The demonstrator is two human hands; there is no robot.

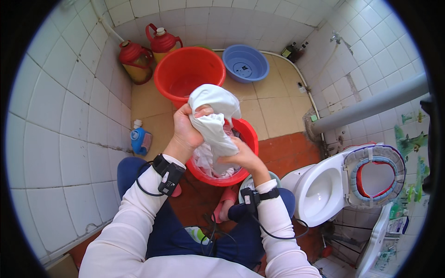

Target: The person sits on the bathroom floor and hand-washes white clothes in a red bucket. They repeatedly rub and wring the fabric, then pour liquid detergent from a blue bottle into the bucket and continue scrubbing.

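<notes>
A white wet-looking cloth [215, 120] is stretched between my two hands. My left hand [187, 128] grips its upper part, with the top fold draped over the fingers. Lower down, my right hand [241, 156] has closed on the other end. Both hands are above a red plastic basin [252, 139] that holds several crumpled pieces of laundry [205, 158]. A second red tub [189, 71] stands just beyond, its inside partly hidden by the cloth. What kind of garment the cloth is, I cannot tell.
Two red vacuum flasks [135, 62] stand in the far left corner. A blue plastic basin [245, 64] sits beyond the tubs, and a blue detergent bottle [140, 140] is by the left wall. To my right are a white toilet [320, 194] and a grey pipe [372, 104].
</notes>
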